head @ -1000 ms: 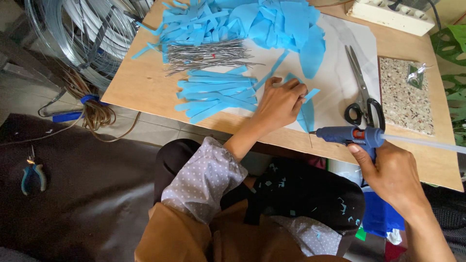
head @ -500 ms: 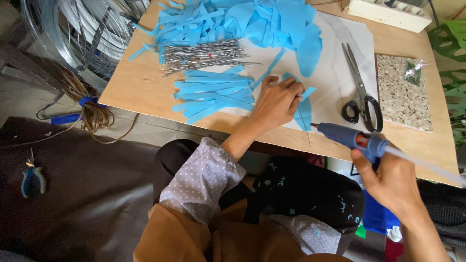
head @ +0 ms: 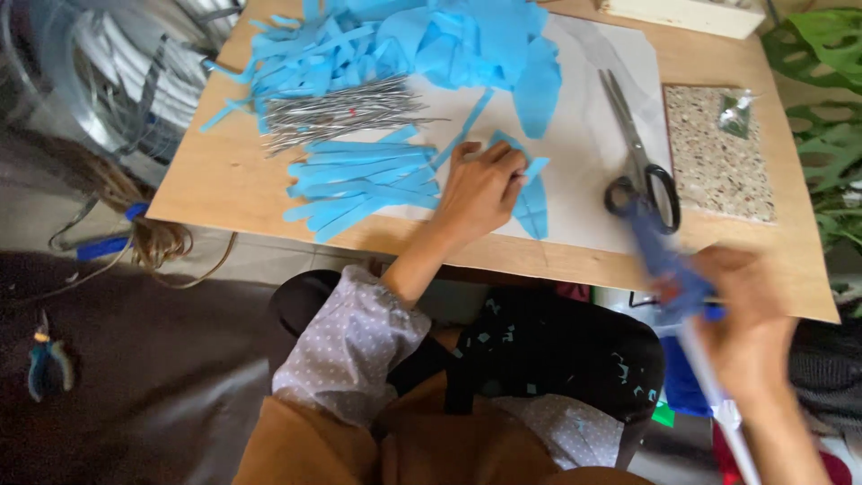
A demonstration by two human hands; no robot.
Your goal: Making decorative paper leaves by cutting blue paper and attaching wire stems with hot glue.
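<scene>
Scraps of blue paper are lying across the wooden worktop (head: 224, 193) in the head view, and the left hand (head: 478, 193) is resting on a white sheet (head: 584, 171) near its middle. Its fingers (head: 503, 160) are curling down together and pressing on a folded blue paper piece (head: 532, 202), which is lying on that sheet just to the right of the hand. A stack of cut blue strips (head: 359, 184) is sitting just left of the hand, and a bundle of thin metal wires (head: 337, 112) is lying beyond the strips, partly under a larger heap of blue paper (head: 431, 40). The right hand (head: 745, 328) is hanging off the near edge of the worktop, badly blurred, and its fingers are wrapping around the grip of a blue glue gun (head: 669, 265) whose nozzle is pointing up toward the worktop. Black-handled scissors (head: 639, 171) are lying on the sheet just beyond the gun. A speckled stone tile (head: 718, 171) is sitting to the right of the scissors with a small clear bag (head: 736, 112) on it. Blue-handled pliers (head: 45, 364) are lying on the dark floor at the far left.
</scene>
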